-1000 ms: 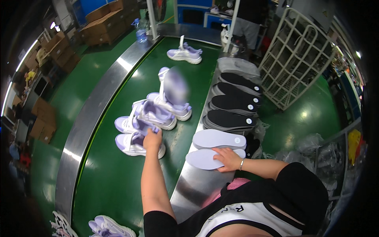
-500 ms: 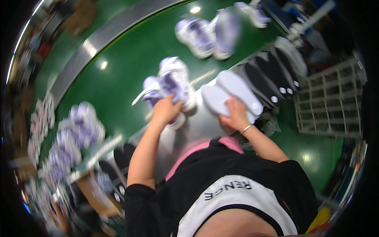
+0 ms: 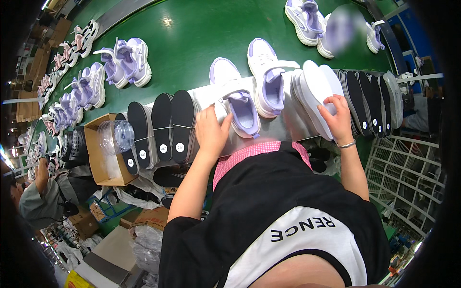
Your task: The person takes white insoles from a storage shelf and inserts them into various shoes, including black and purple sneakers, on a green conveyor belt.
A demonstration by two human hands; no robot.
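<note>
Two white-and-lilac sneakers lie in front of me on the metal ledge, toes pointing away. At the nearer left sneaker (image 3: 242,113), my left hand (image 3: 212,134) has its thumb and fingers closed on the white strap along its left side. The right sneaker (image 3: 270,89) stands just beside it, its strap sticking out to the right. My right hand (image 3: 337,120) grips the edge of a white insole (image 3: 317,86) in a small stack, thumb on the face and fingers toward the far edge. What lies under those fingers is partly hidden.
Bundled black insoles (image 3: 161,127) lie left, beside a cardboard box (image 3: 108,165) of clear plastic pieces; more black insoles (image 3: 367,98) lie right. Other sneakers (image 3: 129,62) stand on the green belt (image 3: 201,33). A white wire rack (image 3: 408,177) is at right. Another person (image 3: 48,194) is at far left.
The sneakers, overlapping before, now lie apart with toes away from me. My left hand has moved to the left sneaker's strap; my right stays at the white insoles. My view has turned.
</note>
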